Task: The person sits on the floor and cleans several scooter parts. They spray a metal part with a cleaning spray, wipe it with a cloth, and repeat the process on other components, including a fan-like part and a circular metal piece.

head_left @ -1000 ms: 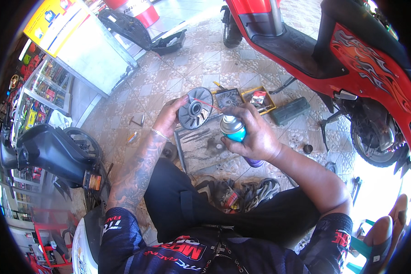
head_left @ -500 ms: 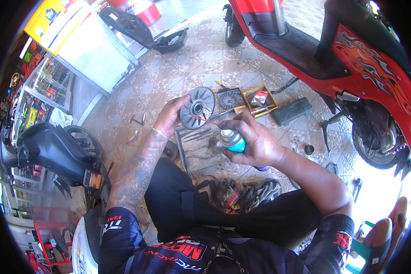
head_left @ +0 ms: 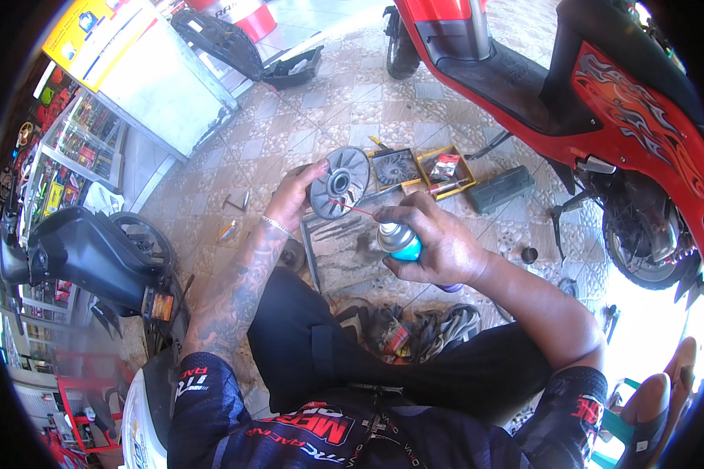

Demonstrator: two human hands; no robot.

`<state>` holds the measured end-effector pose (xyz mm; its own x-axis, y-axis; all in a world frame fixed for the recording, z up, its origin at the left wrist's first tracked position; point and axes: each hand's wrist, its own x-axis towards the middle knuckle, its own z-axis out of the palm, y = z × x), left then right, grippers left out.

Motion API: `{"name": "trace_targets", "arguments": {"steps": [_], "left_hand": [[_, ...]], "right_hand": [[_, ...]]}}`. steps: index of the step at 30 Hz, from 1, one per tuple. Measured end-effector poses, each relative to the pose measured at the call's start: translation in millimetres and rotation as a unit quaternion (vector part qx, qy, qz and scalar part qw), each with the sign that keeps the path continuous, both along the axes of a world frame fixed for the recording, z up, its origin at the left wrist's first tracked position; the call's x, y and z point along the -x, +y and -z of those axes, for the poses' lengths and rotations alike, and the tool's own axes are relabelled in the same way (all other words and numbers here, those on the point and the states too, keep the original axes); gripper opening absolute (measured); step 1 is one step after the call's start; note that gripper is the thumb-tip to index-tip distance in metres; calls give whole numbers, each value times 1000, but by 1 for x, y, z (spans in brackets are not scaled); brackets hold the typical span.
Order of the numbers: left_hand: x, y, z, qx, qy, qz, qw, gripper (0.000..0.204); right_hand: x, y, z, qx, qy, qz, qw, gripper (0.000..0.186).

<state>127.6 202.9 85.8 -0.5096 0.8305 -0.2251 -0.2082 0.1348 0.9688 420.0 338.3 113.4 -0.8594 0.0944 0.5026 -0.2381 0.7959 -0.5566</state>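
My left hand [head_left: 296, 194] grips a round grey metal pulley disc [head_left: 350, 166] by its left edge, its ribbed face and central hub turned up toward me. In my right hand [head_left: 446, 244] is a spray can [head_left: 403, 241] with a blue body and pale shoulder, the fingers wrapped round it and the index finger at its top. A thin red straw [head_left: 356, 209] runs from the nozzle to the lower part of the disc. Below the disc, a shallow metal tray [head_left: 311, 258] with dark, long tools lies on the floor.
Beyond the tray are yellow-edged boxes [head_left: 469, 173] with parts and a dark green case [head_left: 502, 189]. A red scooter [head_left: 524, 133] stands at the right, a black one [head_left: 94, 254] at the left. Crumpled rags [head_left: 446, 328] lie by my legs. A hammer [head_left: 245, 201] rests left of the tray.
The disc in my left hand has shifted and turned very slightly. My right hand keeps the spray can in nearly the same place, with the straw still at the disc.
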Motion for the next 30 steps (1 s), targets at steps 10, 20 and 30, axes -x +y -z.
{"name": "trace_targets", "arguments": {"steps": [10, 20, 30], "left_hand": [[0, 1, -1, 3, -11, -16, 1000, 57], [0, 0, -1, 0, -7, -7, 1000, 58], [-1, 1, 0, 2, -5, -18, 1000, 56]], "right_hand": [[-2, 3, 14, 19, -116, 9, 993, 77], [2, -6, 7, 25, -45, -9, 999, 71], [-1, -6, 4, 45, -11, -22, 999, 77]]}}
